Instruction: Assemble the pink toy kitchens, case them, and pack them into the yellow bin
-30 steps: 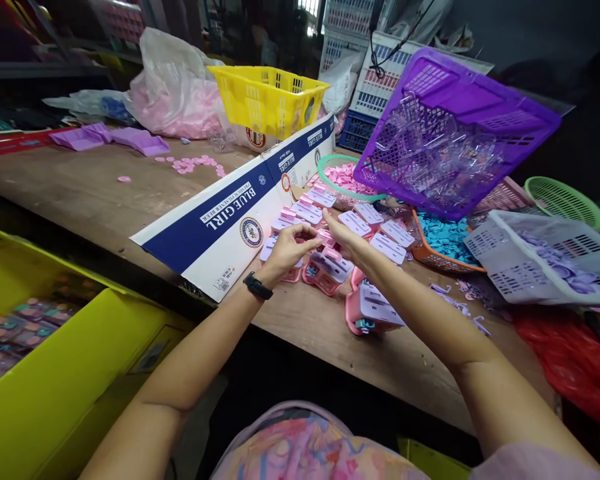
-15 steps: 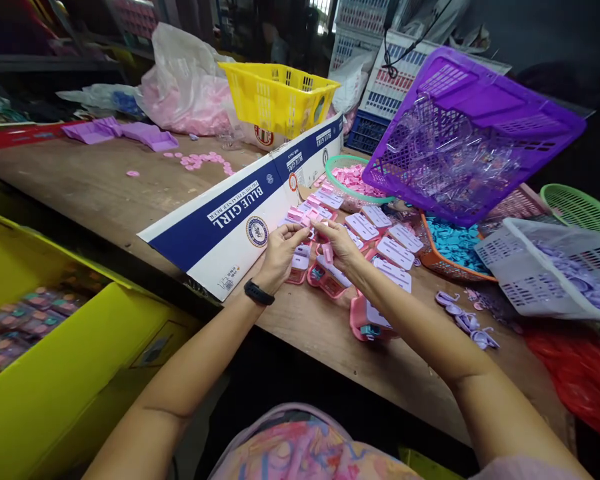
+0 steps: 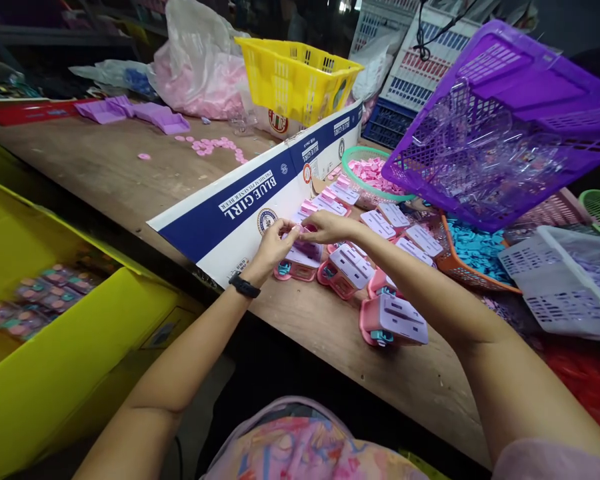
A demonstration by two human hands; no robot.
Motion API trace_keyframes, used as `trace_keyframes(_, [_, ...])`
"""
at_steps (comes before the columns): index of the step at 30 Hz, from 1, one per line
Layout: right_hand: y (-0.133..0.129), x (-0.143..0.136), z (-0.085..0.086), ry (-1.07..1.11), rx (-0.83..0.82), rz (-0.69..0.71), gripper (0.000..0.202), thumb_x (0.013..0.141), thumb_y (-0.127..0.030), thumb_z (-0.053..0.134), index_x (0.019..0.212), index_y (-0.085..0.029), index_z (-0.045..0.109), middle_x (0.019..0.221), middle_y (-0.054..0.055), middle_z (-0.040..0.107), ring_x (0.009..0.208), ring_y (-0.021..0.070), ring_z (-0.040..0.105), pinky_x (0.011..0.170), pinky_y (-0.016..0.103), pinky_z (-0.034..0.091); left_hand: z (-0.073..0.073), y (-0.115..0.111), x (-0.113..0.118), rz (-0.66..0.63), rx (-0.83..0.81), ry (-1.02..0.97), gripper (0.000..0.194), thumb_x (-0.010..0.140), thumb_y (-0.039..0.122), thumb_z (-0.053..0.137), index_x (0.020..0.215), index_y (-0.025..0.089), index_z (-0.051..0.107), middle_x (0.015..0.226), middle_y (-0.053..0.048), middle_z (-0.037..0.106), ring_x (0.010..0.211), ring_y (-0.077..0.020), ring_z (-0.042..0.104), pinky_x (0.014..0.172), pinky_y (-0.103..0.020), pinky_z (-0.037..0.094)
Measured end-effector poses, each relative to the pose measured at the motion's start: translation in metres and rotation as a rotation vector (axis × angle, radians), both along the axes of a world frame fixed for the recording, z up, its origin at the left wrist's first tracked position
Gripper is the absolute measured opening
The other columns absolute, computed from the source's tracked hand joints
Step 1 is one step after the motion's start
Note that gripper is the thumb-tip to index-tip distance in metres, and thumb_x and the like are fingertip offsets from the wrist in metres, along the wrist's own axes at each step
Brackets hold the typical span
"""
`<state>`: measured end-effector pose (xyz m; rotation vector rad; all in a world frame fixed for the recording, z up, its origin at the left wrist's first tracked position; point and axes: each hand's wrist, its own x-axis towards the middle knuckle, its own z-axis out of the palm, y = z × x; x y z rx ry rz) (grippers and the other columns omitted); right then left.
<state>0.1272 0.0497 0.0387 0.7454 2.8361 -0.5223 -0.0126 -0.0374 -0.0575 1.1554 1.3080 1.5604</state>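
Note:
My left hand (image 3: 275, 248), with a black band on its wrist, pinches a small pink piece (image 3: 299, 229) by the cardboard strip. Close beside it, my right hand (image 3: 327, 227) has its fingers pressed together at the same spot; what they grip is too small to make out. Under and around both hands are several pink toy boxes with slotted lilac tops (image 3: 351, 265). Some farther tops carry pink pieces (image 3: 339, 191). One pink box with a lilac top (image 3: 395, 319) rests nearest the table's front edge, a blue part at its side.
A blue-and-white cardboard strip (image 3: 250, 200) stands left of the boxes. Behind are a yellow basket (image 3: 300, 80) and a green-rimmed basket of pink pieces (image 3: 370, 175). Rightward are a tilted purple basket (image 3: 545, 87), an orange basket (image 3: 455, 260) and a white basket (image 3: 540, 287).
The view has shifted, so most things appear farther right or higher. My hands have come lower over a nearer lilac top, and the pink pieces between them now show less.

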Motion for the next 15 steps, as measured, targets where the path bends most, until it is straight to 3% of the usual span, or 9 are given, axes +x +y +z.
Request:
trace_keyframes(6, [0.002,-0.015,0.007,-0.118,0.112,0.109,0.029,0.102,-0.031,0.059,0.082,-0.012,0.070,0.069,0.003,0.063,0.060,0.0117,0.043,0.062,0.028,0.031,-0.004,-0.001,-0.005,-0.015,-0.053,-0.155,0.014,0.082,0.028,0.075,0.087,0.018,0.067,0.078,-0.001,0.068,0.077,-0.0150,0.063,0.077,-0.027,0.048])
trace_keyframes(15, [0.005,-0.019,0.018,-0.300,0.146,0.204,0.023,0.102,-0.028,0.061,0.090,-0.014,0.073,0.080,0.007,0.072,0.064,0.0134,0.052,0.063,0.029,0.035,-0.012,0.000,-0.001,-0.011,-0.088,-0.185,0.022,0.076,0.033,0.080,0.085,0.017,0.067,0.078,-0.001,0.067,0.076,-0.0151,0.061,0.075,-0.027,0.045])
